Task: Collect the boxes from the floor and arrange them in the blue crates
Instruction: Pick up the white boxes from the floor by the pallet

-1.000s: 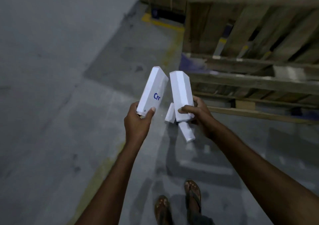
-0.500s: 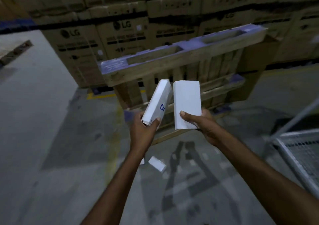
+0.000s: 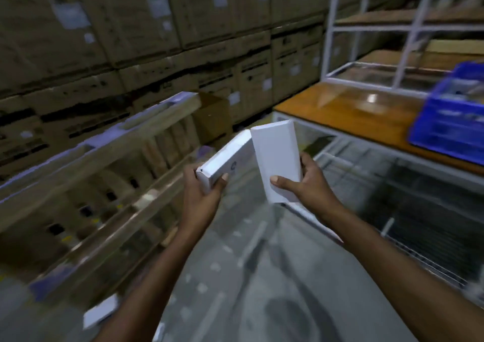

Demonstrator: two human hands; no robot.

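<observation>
My left hand (image 3: 203, 197) grips the lower end of a white box with blue lettering (image 3: 230, 157), tilted up to the right. My right hand (image 3: 305, 181) holds a second, plain white box (image 3: 277, 155) upright, thumb across its front. The two boxes touch at their upper ends. A blue crate (image 3: 449, 121) sits on the orange shelf board (image 3: 343, 111) at the right, blurred. One more white box (image 3: 100, 314) lies on the floor at lower left, beside my left forearm.
A wooden pallet (image 3: 104, 163) leans on edge at the left. Stacked cardboard cartons (image 3: 131, 40) fill the back wall. A white metal rack (image 3: 366, 32) with a wire mesh lower shelf (image 3: 408, 208) stands at the right. Grey floor (image 3: 248, 276) lies ahead.
The view has swung up and to the right, bringing the rack and blue crate into sight. Both hands still hold their boxes, now closer together and touching.
</observation>
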